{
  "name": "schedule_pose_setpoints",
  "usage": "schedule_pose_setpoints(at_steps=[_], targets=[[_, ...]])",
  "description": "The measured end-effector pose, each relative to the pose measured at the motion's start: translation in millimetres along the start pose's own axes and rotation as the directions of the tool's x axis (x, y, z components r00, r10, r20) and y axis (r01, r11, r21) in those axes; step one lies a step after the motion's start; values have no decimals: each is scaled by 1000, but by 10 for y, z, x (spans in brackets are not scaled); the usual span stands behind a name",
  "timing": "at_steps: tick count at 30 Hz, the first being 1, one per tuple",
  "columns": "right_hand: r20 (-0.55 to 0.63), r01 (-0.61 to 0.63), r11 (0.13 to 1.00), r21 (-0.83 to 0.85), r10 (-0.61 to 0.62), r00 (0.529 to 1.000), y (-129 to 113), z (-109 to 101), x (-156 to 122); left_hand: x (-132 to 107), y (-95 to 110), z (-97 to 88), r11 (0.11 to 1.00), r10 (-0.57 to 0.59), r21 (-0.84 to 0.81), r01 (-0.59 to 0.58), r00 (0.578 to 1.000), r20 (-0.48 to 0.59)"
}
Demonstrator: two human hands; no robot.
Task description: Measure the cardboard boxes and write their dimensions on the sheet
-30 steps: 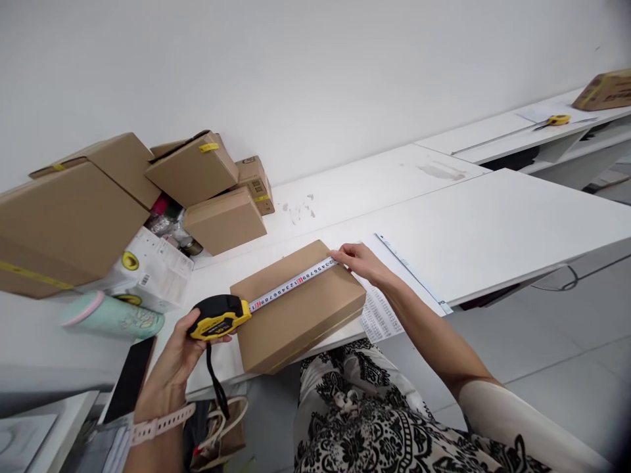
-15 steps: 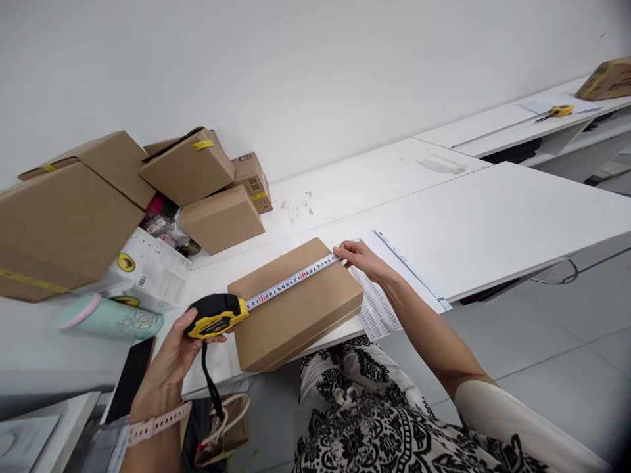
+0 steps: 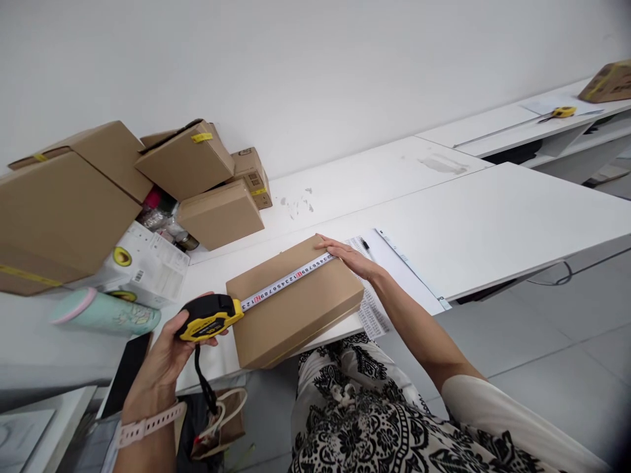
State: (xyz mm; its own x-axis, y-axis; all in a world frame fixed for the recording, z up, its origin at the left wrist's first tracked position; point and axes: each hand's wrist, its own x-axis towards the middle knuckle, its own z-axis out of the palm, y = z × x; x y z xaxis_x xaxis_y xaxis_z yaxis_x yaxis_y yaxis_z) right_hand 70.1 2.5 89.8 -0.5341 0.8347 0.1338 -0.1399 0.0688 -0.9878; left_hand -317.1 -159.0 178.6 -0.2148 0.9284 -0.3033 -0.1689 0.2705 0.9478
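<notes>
A yellow-and-black tape measure [image 3: 211,318] is gripped in my left hand [image 3: 170,348], its black wrist strap hanging below. The white blade [image 3: 288,281] runs out from it lengthwise across the top of a closed brown cardboard box [image 3: 296,315]. At the box's far right end, my right hand [image 3: 350,257] lies with fingers stretched out over the edge, by the end of the blade. The blade's very tip is hidden under those fingers. The box rests on the white table [image 3: 419,230] along its front edge.
Several cardboard boxes [image 3: 187,157] stand at the left, near a white avocado-print carton [image 3: 142,263] and a mint tumbler [image 3: 106,312]. Printed sheets [image 3: 404,269] and a black pen [image 3: 365,244] lie right of the box. Another tape measure [image 3: 563,112] sits far right.
My right fingers have gone from pinching the blade's end to stretching flat over the box edge, a little farther back and left. My left hand with the tape measure has shifted slightly left.
</notes>
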Motion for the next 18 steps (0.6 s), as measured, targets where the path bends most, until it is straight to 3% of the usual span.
schedule_pose_setpoints(at_steps=[9, 18], targets=[[-16, -48, 981, -186, 45, 999, -83, -49, -46, 8, 106, 3, 996, 52, 62, -56, 997, 62], [-73, -96, 953, -287, 78, 994, -91, -27, -51, -142, 91, -239, 977, 157, 128, -171, 981, 112]])
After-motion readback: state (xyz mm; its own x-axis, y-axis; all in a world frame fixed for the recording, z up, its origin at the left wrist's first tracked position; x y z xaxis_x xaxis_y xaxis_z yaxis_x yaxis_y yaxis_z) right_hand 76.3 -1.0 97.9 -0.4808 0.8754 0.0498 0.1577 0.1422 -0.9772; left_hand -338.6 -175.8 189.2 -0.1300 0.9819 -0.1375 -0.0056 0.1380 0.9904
